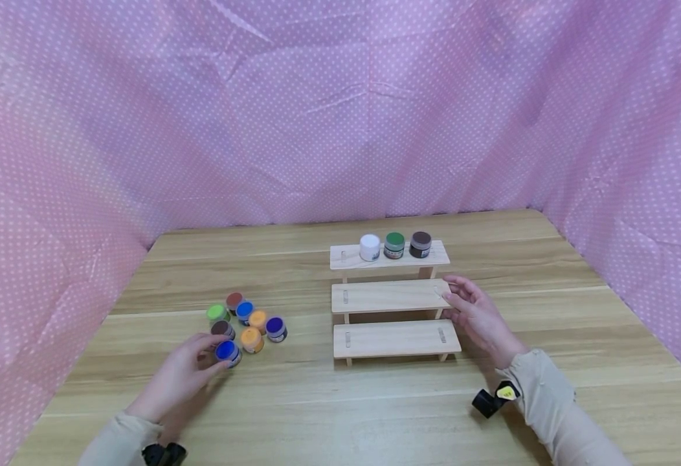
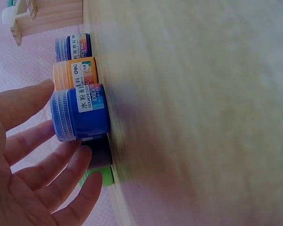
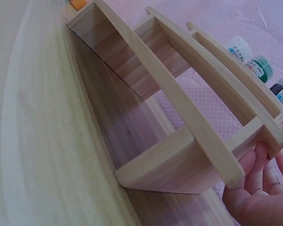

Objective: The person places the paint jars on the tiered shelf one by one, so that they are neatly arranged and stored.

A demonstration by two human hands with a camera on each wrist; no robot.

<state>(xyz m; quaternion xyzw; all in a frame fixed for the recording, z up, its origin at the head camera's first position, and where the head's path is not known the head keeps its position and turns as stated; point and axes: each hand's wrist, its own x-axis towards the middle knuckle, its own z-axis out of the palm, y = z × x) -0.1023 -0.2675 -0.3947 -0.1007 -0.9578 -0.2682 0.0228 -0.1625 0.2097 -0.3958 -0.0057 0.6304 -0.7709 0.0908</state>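
My left hand (image 1: 180, 375) is at a blue-lidded paint jar (image 1: 228, 352), thumb and fingers on opposite sides of its lid. In the left wrist view this blue gouache jar (image 2: 92, 110) stands on the table. My right hand (image 1: 480, 320) grips the right end of a three-tier wooden display stand (image 1: 387, 296) at its middle board. Fingers (image 3: 259, 165) show beneath that board in the right wrist view. On the top tier stand a white jar (image 1: 369, 248), a green-lidded jar (image 1: 395, 245) and a dark brown-lidded jar (image 1: 420, 244).
Beside the left hand cluster a purple jar (image 1: 276, 329), orange jars (image 1: 252, 339), another blue jar (image 1: 245, 312), a light green jar (image 1: 217, 313), a red-brown jar (image 1: 234, 301) and a dark brown jar (image 1: 223, 330). A pink dotted cloth (image 1: 340, 110) hangs behind the wooden table (image 1: 294, 414).
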